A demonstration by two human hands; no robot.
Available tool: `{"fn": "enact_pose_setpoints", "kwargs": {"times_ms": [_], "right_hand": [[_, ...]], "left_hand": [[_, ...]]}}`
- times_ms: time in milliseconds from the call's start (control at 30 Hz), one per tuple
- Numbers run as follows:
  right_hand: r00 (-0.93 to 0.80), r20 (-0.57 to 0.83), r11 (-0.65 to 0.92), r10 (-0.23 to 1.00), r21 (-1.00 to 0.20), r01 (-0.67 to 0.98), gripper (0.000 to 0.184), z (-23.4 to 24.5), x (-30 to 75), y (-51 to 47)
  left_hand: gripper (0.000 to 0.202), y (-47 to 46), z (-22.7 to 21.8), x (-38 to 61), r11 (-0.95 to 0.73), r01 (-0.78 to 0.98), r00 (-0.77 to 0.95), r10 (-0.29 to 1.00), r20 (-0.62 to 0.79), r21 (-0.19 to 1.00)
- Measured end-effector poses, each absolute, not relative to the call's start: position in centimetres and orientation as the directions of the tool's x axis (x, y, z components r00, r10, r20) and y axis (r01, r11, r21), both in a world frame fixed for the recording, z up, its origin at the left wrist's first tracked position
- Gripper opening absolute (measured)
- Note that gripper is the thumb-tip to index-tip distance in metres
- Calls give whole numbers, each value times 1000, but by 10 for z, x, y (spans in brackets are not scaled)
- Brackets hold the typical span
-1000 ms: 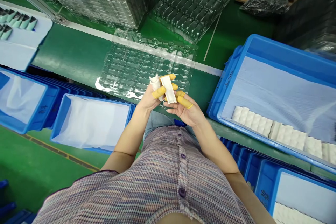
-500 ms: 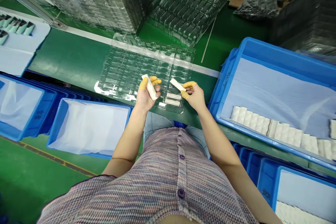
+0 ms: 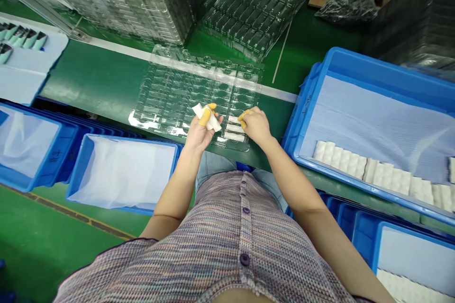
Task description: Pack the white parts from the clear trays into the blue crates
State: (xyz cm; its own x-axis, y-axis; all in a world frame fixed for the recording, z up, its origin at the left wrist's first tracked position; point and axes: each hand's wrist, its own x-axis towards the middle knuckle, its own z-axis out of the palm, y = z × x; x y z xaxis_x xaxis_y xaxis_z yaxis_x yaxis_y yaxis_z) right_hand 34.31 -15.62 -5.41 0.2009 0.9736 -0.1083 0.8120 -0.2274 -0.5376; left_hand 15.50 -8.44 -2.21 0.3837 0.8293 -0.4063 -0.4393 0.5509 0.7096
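My left hand [image 3: 199, 133], with yellow finger cots, is closed around white bar-shaped pieces [image 3: 214, 124], held above the clear plastic tray [image 3: 145, 118]. They appear to be two, lying crosswise. In the tray's near right column, my right hand [image 3: 259, 126] pinches the right end of a white bar [image 3: 232, 119], its fingers also in yellow cots. That bar lies in a slot just beyond two other white bars [image 3: 234, 137]. The fingers hide its right end.
A large blue bin [image 3: 295, 149] at right holds a row of white bars. Blue bins with white liners [image 3: 124, 170] sit at left. Stacked clear trays [image 3: 170, 14] and more trays [image 3: 249, 14] stand behind. Dark-and-mint pieces [image 3: 33, 38] lie at far left.
My right hand has lowered its white bar into a tray slot beyond the two others. My left hand's fingers have shifted, and its pieces now show crosswise.
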Motion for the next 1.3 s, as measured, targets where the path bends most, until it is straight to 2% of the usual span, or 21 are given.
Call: {"fn": "enact_pose_setpoints", "kwargs": {"times_ms": [67, 100, 133, 167, 233, 333, 400, 467, 567, 633, 667, 733, 867, 1000, 1200, 1233, 1300], "right_hand": [[222, -137, -237, 965, -817, 526, 16, -49, 331, -163], [185, -189, -237, 964, -926, 293, 15, -45, 324, -168], [117, -243, -249, 963, -968, 42, 20, -42, 316, -173], [37, -286, -275, 957, -945, -179, 27, -38, 309, -178], [-81, -336, -334, 938, -823, -459, 39, -31, 299, -187], [-117, -366, -354, 923, -691, -630, 49, -23, 293, -196], [-81, -355, -316, 931, -676, -665, 51, -21, 294, -199], [34, -323, -231, 946, -740, -631, 50, -21, 293, -200], [296, -233, -93, 926, -903, -420, 48, -19, 289, -201], [386, -174, -61, 906, -956, -289, 48, -16, 285, -203], [385, -166, -56, 908, -958, -282, 48, -14, 284, -204], [304, -198, -64, 932, -915, -400, 48, -9, 283, -207], [94, -290, -148, 952, -710, -688, 49, 0, 286, -210], [1, -314, -205, 950, -622, -755, 56, 7, 285, -209], [-33, -310, -238, 950, -652, -720, 52, -2, 284, -205], [6, -304, -217, 953, -692, -689, 49, -8, 289, -201], [189, -269, -128, 944, -830, -544, 41, -26, 304, -191]], "left_hand": [[39, -89, -21, 155, 526, -395, 424, 832, -358, 753], [43, -91, -20, 156, 513, -375, 440, 832, -339, 772], [47, -93, -19, 156, 501, -358, 452, 831, -323, 788], [51, -95, -18, 157, 493, -342, 465, 828, -312, 800], [57, -98, -14, 158, 494, -313, 498, 813, -303, 811], [61, -100, -7, 159, 506, -281, 560, 777, -289, 816], [56, -101, -4, 161, 483, -283, 579, 775, -255, 828], [52, -103, -2, 163, 445, -295, 581, 786, -211, 845], [57, -105, -1, 168, 402, -308, 573, 802, -169, 862], [61, -105, 1, 171, 410, -314, 566, 805, -179, 856], [62, -105, 2, 171, 430, -313, 567, 800, -196, 847], [60, -103, 6, 171, 489, -300, 584, 773, -247, 819], [65, -100, 14, 167, 579, -267, 662, 691, -290, 770], [68, -99, 14, 165, 599, -275, 701, 661, -270, 752], [60, -97, 8, 165, 609, -276, 675, 674, -301, 744], [57, -96, 7, 165, 591, -301, 647, 703, -295, 749], [46, -90, 5, 164, 554, -368, 564, 771, -294, 747]]}}
